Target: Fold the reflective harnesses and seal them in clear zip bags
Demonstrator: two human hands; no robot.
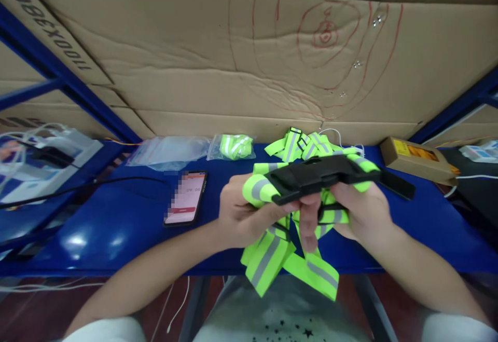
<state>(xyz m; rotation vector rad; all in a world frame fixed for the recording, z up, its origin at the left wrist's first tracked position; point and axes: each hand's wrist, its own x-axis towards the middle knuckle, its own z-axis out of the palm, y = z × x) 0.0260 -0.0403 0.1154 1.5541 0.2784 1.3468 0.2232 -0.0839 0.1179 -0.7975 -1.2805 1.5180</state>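
Both my hands hold up a bundle of neon yellow-green reflective strap (268, 259) with a grey stripe, joined to a large black plastic buckle (315, 173). My left hand (245, 217) is closed round the strap at the buckle's left end. At the other end, my right hand (363, 207) grips the buckle and strap, with some fingers hidden behind them. Two loose strap tails hang below, and small black slider fittings show among the folds. Behind the buckle, on the table, lies another pile of the same strap (291, 145).
On the blue table (128, 217) are a phone (187, 196), clear plastic bags (171, 152) and a bagged strap bundle (236, 146). A cardboard box (416, 160) stands at right; white power strips and cables (58, 163) lie at left. A cardboard wall (187, 46) closes the back.
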